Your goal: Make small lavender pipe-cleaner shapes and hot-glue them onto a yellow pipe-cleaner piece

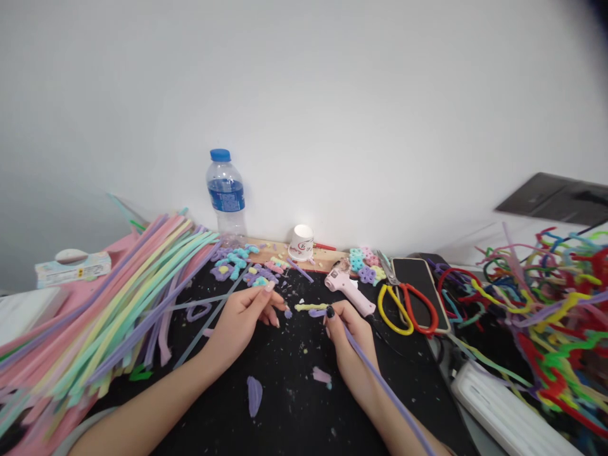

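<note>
your right hand point(354, 332) is closed on a purple pipe cleaner point(380, 379), thumb and fingertips pinching it near its short end, while the long tail runs back beside your forearm toward the lower right edge. a pale yellow fuzzy piece point(310, 307) sits right by that short end; you can't tell from here whether it is gripped along with the purple or only lies beside it. your left hand point(244, 316) is raised over the black mat point(213, 405) with fingers curled, just beside a small purple tuft point(288, 313); whether it pinches anything can't be told.

watch that trailing tail: being so close to your arm, it could catch on a sleeve or elbow and tug the short end out of your pinch. if the yellow piece isn't held, a small nudge could knock it out of line. the pink glue gun point(350, 292) lies just beyond your right hand, and if it is hot, a careless reach could mean a burn. the scissors point(392, 275) beside it lie with their loops toward you, so the tail could snag there. loose scraps, like the purple leaf-shaped piece point(255, 396), might cling to the fuzz if it drags across the mat.
</note>
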### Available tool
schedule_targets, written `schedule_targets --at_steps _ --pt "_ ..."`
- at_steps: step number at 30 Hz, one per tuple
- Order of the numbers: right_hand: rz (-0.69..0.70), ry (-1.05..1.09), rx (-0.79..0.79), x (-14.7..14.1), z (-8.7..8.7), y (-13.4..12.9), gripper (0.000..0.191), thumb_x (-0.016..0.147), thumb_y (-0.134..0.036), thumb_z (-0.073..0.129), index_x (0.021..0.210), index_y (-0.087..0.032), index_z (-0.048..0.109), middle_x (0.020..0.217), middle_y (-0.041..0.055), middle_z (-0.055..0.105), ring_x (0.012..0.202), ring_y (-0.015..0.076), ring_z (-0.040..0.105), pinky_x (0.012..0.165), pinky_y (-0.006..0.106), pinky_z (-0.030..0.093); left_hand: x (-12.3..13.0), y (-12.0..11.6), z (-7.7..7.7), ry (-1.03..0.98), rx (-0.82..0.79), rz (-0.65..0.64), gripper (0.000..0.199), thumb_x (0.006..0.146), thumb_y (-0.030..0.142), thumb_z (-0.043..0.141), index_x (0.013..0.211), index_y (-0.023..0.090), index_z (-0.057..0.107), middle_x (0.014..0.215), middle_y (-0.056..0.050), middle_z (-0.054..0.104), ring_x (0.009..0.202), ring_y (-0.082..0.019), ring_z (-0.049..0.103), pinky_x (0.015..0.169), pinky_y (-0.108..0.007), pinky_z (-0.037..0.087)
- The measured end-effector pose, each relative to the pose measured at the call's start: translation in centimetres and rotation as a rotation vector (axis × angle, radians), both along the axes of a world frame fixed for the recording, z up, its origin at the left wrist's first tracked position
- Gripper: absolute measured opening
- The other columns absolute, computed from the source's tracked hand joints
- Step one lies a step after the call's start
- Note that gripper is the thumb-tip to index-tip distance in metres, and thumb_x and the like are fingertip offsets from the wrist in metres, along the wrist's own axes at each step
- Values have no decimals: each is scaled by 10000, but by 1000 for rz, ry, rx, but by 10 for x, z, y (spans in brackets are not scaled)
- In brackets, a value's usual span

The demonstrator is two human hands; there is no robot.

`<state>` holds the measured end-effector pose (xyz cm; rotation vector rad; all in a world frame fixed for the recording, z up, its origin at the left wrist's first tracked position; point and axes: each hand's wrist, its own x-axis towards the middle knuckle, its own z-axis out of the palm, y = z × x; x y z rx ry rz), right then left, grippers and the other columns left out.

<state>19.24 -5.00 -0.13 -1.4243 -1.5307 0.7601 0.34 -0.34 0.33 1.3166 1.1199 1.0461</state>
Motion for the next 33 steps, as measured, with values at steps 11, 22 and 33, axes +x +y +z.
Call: schedule_targets --at_steps 11,22,33 --pt "-1 2 1 -1 0 0 269 906 -339 399 688 -185 437 601 -50 390 542 95 339 506 210 275 0 2 -3 81 -12 18 223 694 330 684 607 163 564 523 49 560 528 -104 514 566 -218 387" --pt "11 -13 17 -1 1 0 267 901 -331 407 679 -186 433 600 -48 405 545 97 366 512 207 292 1 3 -1 115 6 42 343 750 393 605 521 170 481 477 38 521 481 -106 463 541 -226 354" --pt "30 -142 112 -3 1 -1 216 882 -246 401 683 -181 454 594 -41 421 535 100 398 507 212 304 1 1 -8 -39 -73 -63 443 851 383 458 473 182 346 416 69 341 395 -77 317 454 -218 271"
